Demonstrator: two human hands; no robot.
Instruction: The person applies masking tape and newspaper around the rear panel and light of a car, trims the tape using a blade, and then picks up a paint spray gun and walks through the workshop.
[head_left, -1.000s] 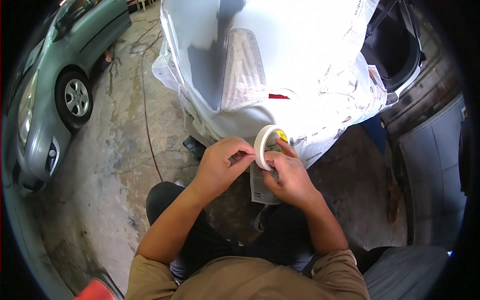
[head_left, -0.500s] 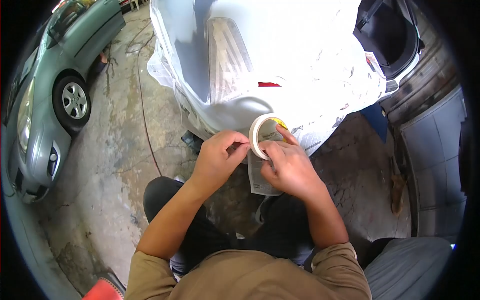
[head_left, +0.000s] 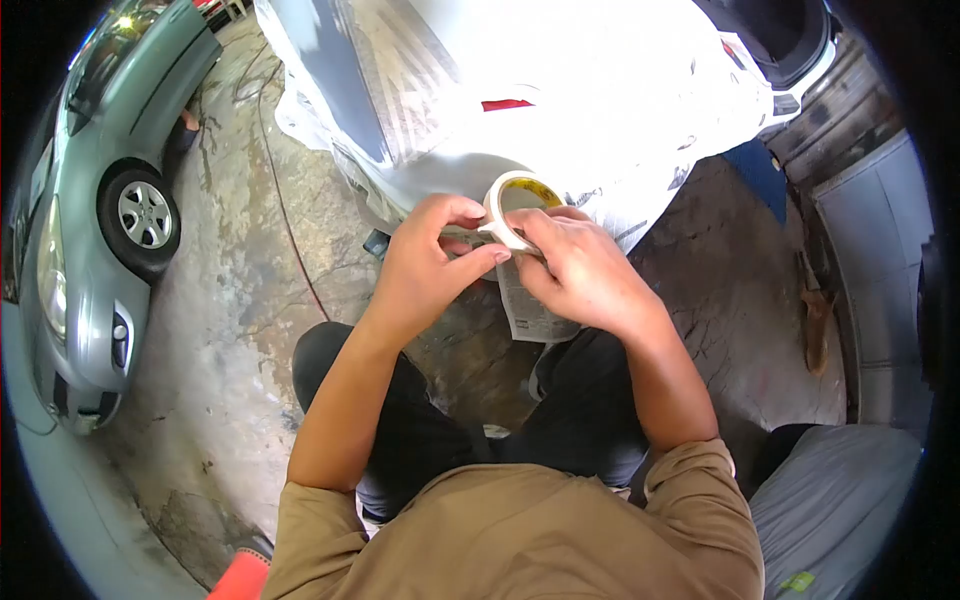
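My right hand (head_left: 580, 262) grips a roll of masking tape (head_left: 494, 205), fingers through its ring and thumb below. At the roll's left side, my left hand (head_left: 425, 265) has its thumb and index finger apart, next to a small lifted bit of tape; whether it touches the tape is hard to tell. Behind the roll is a pale car body part (head_left: 460, 172) with a red patch (head_left: 507, 104), partly covered by masking paper and plastic (head_left: 640, 120). A strip of newspaper (head_left: 532, 305) hangs below the roll.
A grey-green car (head_left: 110, 290) is at the left, with part of another person (head_left: 188, 122) beside it. A thin hose (head_left: 285, 215) runs over the concrete floor (head_left: 230, 330). Grey panels (head_left: 880, 260) lean at the right. A grey cloth-like shape (head_left: 850, 500) lies at lower right.
The view has tilted, and hands and roll appear higher in it. My left thumb and index finger have parted from their pinch, and a small end of tape now stands off the roll.
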